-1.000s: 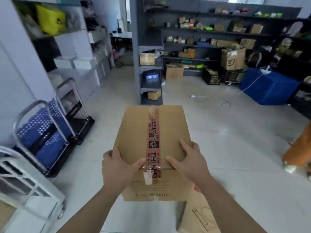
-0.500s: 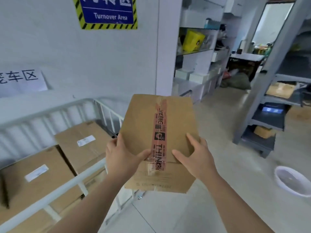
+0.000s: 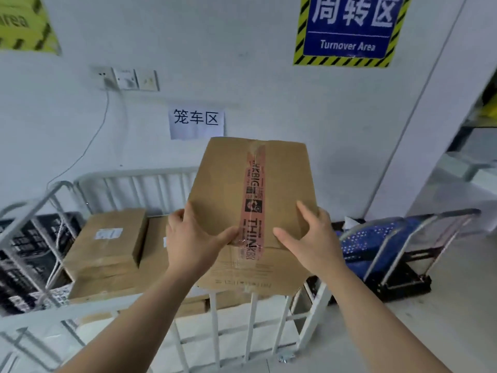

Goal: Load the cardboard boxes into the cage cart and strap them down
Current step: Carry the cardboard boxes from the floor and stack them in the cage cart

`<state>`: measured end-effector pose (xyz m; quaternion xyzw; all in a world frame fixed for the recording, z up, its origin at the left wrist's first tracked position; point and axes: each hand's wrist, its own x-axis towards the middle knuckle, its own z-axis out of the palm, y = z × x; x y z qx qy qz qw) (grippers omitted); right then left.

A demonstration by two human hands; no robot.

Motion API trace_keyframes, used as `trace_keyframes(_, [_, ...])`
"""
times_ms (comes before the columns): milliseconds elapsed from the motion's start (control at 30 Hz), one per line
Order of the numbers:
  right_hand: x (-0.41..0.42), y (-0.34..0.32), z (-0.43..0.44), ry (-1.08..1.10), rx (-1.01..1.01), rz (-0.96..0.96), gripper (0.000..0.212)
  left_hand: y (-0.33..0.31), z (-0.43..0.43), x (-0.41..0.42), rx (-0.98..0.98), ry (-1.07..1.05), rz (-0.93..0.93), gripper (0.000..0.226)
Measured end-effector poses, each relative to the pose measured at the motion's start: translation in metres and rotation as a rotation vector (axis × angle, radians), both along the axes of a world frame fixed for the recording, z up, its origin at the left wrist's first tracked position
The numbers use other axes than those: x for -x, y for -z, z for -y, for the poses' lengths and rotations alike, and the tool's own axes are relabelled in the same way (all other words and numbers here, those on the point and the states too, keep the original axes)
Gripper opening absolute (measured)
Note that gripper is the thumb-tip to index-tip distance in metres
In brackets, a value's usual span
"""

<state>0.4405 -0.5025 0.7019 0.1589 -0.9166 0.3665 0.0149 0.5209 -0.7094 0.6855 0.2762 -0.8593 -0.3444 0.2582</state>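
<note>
- Cardboard box point(image 3: 228, 189) with a red printed tape strip point(image 3: 254, 200) down its middle is held in the air over the near rail of the cage cart point(image 3: 231, 316), its top tilted toward the camera and its far edge up against the view of the white wall point(image 3: 242, 84).
- Left hand point(image 3: 192, 238) clamps the box's near left corner, thumb pressed flat on the top next to the tape, fingers wrapped round the side.
- Right hand point(image 3: 313, 238) mirrors it on the near right corner, thumb on top, fingers spread along the right edge; both grips are closed on the box.
- Both forearms reach forward and up from the bottom of the view.
- Inside the cart, a stacked box with a white label point(image 3: 107, 243) sits left of the held one on a wider layer of cartons; open room shows above that layer under the held box.
- White bars fence the cart's back and left side point(image 3: 139, 184).
- A folded blue platform trolley point(image 3: 382, 246) stands on the floor just right of the cart.
</note>
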Motion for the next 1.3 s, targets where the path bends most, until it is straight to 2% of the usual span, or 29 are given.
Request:
trace_keyframes(233, [0.054, 0.001, 0.083, -0.275, 0.015, -0.031, 0.092, 0.004, 0.054, 0.000, -0.011, -0.266, -0.021, 0.108])
trace_keyframes(500, [0.054, 0.021, 0.197, -0.468, 0.051, -0.004, 0.086, 0.012, 0.140, -0.031, 0.011, -0.462, 0.024, 0.106])
trace_keyframes(833, [0.023, 0.060, 0.365, -0.506, 0.041, 0.185, 0.088, 0.041, 0.306, -0.064, -0.037, -0.494, 0.206, 0.098])
trace_keyframes(1000, [0.000, 0.086, 0.440, -0.476, -0.006, 0.307, 0.085, 0.062, 0.386, -0.081, -0.064, -0.460, 0.323, 0.105])
trace_keyframes(1300, [-0.006, 0.156, 0.521, -0.435, -0.055, 0.528, 0.088, 0.122, 0.469, -0.087, -0.141, -0.464, 0.541, 0.106])
